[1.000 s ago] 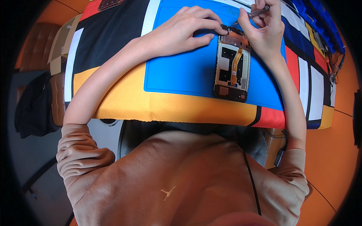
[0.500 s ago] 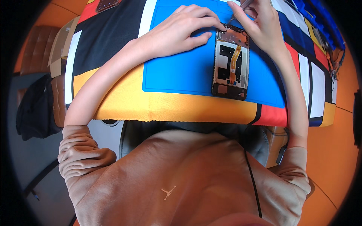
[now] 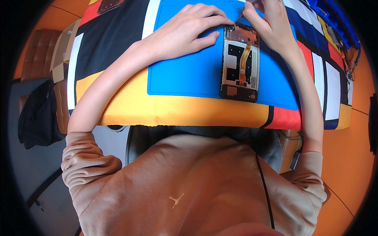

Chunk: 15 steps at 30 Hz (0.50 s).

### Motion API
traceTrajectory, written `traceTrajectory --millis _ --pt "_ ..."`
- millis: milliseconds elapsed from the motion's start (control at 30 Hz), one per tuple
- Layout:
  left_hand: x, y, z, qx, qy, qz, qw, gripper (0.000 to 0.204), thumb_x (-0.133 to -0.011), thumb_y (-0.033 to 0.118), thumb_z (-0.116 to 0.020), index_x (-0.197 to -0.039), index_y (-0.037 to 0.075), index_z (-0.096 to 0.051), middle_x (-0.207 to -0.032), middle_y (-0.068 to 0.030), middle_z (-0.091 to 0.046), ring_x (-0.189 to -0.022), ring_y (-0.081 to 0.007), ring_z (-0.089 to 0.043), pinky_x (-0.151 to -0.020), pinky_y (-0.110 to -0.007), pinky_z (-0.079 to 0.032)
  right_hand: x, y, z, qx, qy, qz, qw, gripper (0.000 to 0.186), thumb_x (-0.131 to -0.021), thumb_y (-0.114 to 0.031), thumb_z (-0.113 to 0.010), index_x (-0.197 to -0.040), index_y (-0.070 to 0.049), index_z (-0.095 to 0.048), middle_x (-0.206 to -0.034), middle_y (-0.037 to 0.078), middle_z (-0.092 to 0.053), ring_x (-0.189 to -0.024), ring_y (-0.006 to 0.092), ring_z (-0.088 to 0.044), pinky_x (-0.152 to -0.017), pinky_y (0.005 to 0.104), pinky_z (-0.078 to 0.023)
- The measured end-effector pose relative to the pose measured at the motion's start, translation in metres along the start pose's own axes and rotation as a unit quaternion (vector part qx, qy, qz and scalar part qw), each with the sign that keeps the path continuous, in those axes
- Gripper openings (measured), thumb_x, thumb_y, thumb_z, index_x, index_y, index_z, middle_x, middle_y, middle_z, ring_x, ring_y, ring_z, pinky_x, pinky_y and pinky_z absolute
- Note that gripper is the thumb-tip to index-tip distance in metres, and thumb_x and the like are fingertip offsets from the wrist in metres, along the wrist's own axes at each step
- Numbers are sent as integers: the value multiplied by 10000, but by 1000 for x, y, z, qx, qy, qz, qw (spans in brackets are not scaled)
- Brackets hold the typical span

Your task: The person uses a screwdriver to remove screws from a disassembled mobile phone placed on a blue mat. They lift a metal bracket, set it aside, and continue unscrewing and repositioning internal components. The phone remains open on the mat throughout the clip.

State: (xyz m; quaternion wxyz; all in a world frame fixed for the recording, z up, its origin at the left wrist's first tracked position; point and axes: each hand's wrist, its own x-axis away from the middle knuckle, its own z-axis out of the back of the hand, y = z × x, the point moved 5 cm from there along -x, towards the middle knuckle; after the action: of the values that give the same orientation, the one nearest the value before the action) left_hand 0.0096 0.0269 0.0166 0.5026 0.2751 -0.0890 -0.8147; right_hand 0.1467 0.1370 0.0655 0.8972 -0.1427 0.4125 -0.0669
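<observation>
Head view, left hand (image 3: pixel 185 31) flat beside opened phone (image 3: pixel 240 63) (blue mat (image 3: pixel 185 78)), right hand (image 3: pixel 271 23) grip pinching thin tool (image 3: pixel 239 17)

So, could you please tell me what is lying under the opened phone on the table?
The opened phone lies flat on a blue work mat, which rests on a colour-block tablecloth. The left hand presses the mat beside it. Whatever sits directly beneath the phone is covered.

Colour-block tablecloth (image 3: pixel 118 35), orange floor (image 3: pixel 342 157)
</observation>
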Motion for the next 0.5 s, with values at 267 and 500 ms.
traceTrajectory --millis 267,500 --pt "-1 1 1 -12 -1 -8 1000 400 -957 148 -598 -1341 34 -578 -1282 -203 -563 -1204 -379 -525 -1075 -445 -413 -1 -2 -3 -19 15 44 999 259 -929 -82 -645 -1128 -5 -497 -715 63 -534 -604 170 -537 -572 321 -427" --pt "-4 3 4 -8 -10 -10 1000 409 -949 142 -602 -1339 25 -574 -1267 -204 -565 -1195 -379 -527 -1066 -445 -417 1 10 -3 17 -10 10 1000 273 -911 -83 -635 -1130 -7 -493 -708 72 -530 -616 181 -543 -580 317 -428"
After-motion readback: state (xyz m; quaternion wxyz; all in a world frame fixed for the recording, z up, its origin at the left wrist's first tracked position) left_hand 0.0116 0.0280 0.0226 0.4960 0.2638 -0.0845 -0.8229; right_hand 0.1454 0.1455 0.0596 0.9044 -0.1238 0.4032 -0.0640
